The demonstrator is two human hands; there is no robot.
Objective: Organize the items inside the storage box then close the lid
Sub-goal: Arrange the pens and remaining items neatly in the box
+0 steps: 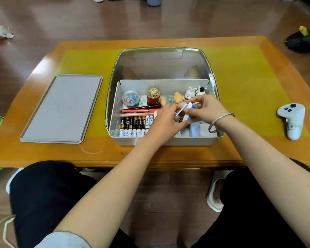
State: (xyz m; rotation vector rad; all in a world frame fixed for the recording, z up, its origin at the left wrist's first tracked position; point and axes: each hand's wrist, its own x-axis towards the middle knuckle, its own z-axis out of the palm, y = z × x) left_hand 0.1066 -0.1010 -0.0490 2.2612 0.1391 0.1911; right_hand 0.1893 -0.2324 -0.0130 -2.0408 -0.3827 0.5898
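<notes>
The storage box (pixel 168 140) sits in the middle of the table (pixel 249 149), open, with a white tray insert inside it. Over the box's near right corner both hands work on one small blue-and-white box (pixel 188 111) whose flap stands open: the left hand (pixel 166 122) pinches its flap end and the right hand (pixel 207 109) grips the other end, fingers closed around it. What is in that little box I cannot tell. Elsewhere in the box, a row of batteries (pixel 134 125) lies along the near left, pens (pixel 141 109) just behind them, a clear tub of clips (pixel 130 98) at the far left, a red bottle with a gold cap (pixel 153 97) and small figurines (pixel 184 96) along the back. The lid (pixel 61 109) lies flat left of the box, well apart from it. So sorting is underway and closing has not begun. Next, I judge, the small box needs its flap shut and a free spot in the near right; then the lid must be fetched
</notes>
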